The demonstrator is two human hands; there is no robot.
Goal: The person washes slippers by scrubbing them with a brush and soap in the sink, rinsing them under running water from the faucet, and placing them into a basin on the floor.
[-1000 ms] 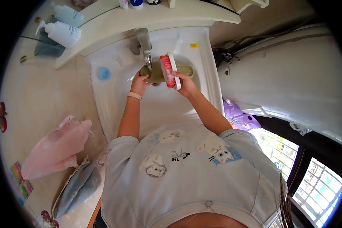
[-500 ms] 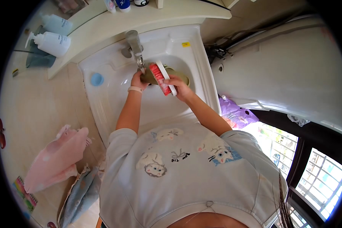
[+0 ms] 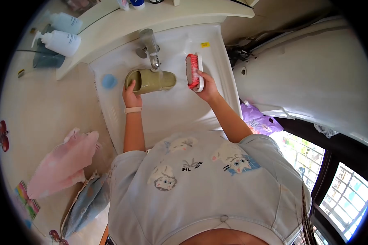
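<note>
An olive-green slide slipper (image 3: 153,81) lies level under the faucet (image 3: 151,47), over the white sink (image 3: 171,118). My left hand (image 3: 131,96) grips its open end at the left, thumb on top and the other fingers hidden beneath. Water appears to fall from the spout onto the slipper's strap. To the right, my right hand (image 3: 207,86) is closed around a scrub brush (image 3: 200,73) with a white back and red bristles. Whitish foam clings to the bristles, which face left toward the slipper without touching it.
A round blue object (image 3: 109,81) sits on the sink's left ledge. On the shelf stands a white pump bottle (image 3: 61,43). Pink cloth (image 3: 65,163) hangs at the left wall. A white appliance-like body (image 3: 306,77) and a purple bag (image 3: 259,118) are on the right.
The brush has moved right, away from the slipper. My left hand has shifted left and lower with the slipper, which now shows its top side under the faucet.
</note>
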